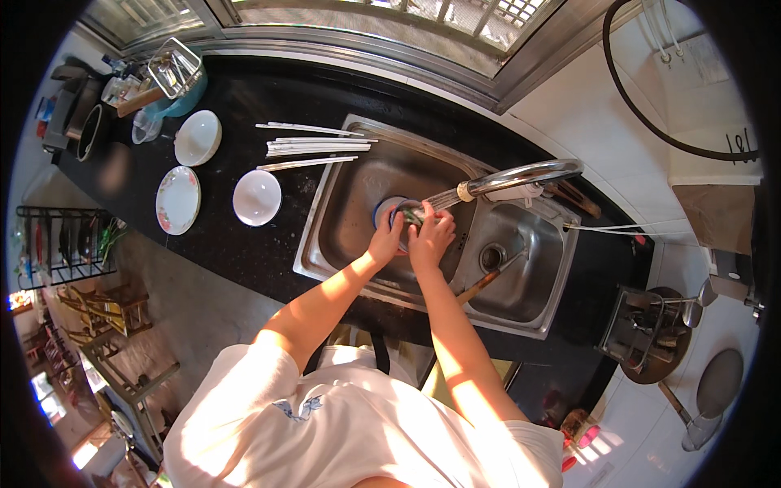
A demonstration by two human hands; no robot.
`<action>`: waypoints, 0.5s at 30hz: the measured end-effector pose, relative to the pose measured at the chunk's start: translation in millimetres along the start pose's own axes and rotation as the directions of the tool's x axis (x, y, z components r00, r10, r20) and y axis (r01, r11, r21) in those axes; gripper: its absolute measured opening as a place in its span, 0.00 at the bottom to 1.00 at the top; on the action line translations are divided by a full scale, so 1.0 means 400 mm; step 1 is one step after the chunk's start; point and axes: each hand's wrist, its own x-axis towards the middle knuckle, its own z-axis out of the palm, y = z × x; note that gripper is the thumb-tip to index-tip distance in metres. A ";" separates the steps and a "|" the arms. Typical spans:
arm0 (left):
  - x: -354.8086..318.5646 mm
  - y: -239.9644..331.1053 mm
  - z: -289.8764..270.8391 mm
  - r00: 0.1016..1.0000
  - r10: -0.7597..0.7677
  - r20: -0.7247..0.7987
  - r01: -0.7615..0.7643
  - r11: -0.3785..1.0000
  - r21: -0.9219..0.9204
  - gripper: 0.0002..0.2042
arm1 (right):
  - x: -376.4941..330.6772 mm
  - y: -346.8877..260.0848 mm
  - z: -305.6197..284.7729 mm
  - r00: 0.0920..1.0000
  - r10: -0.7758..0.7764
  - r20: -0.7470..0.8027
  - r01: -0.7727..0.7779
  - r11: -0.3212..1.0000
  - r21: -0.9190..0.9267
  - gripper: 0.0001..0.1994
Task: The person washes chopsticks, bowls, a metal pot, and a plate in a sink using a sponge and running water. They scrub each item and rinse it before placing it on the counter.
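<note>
Fingers of the left hand [386, 242] look closed on the near edge of a blue-rimmed bowl [389, 205], low in the left basin [338, 215] of a steel sink [304, 262]; those of the right hand [433, 234] bend over a dark greenish bundle [413, 215] at the bowl, and whether they grip it or merely press on it I cannot tell. Wet glaze would be slippery, so thumb and fingers are best set on opposite faces of the rim, with the bowl held close to the basin floor and turned little by little under the right hand. Tilting it beneath the chrome faucet [533, 173], whose head hangs just beyond the fingers, should let water drain forward; the flow itself is hard to make out. The hands cover most of the bowl's inside, and a second bowl could be nested there unseen. In the right basin [533, 297], a wooden-handled utensil [482, 286] lies slanted, its far end unclear. Leftward, chopsticks [317, 146] reach from the black countertop [220, 252] over the sink's edge.
</note>
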 end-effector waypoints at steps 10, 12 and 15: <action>-0.004 0.007 0.019 0.996 -0.039 -0.075 0.028 0.988 -0.150 0.24 | 0.028 0.053 0.103 0.958 -0.054 0.282 -0.076 0.899 0.432 0.11; 0.022 -0.013 0.004 0.994 0.076 -0.085 -0.078 0.997 -0.025 0.24 | 0.032 0.061 0.097 0.931 -0.118 0.346 -0.031 0.917 0.397 0.11; 0.045 -0.008 -0.031 0.962 0.274 -0.004 -0.258 0.910 0.326 0.25 | 0.037 0.069 0.061 0.877 -0.254 0.409 0.164 0.956 0.243 0.13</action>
